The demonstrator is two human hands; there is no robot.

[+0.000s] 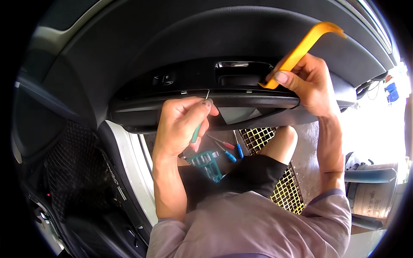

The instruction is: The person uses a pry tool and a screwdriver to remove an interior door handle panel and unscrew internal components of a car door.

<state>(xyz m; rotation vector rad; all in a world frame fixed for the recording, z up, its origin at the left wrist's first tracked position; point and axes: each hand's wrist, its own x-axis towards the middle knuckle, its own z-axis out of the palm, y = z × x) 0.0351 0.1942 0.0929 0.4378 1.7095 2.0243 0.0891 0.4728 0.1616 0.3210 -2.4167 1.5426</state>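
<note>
Across the upper view is a black car door panel (202,34) with a switch (163,80), a chrome-edged recessed pocket (235,73) and a long armrest strip (258,99). My left hand (185,124) grips a thin pick with a green handle (196,132), its metal shaft upright at the trim seam. My right hand (314,84) holds a yellow angled pry bar (307,41), thumb on its shaft, the lower end against the panel beside the pocket's right lower corner. Small pale clips (184,92) show along the seam.
Below the door lie red (228,145) and blue screwdrivers (239,150), a teal case of bits (202,159) and yellow grating (282,191) around my legs. The car's door sill (146,176) and black interior are left. A cylindrical container (372,200) stands right.
</note>
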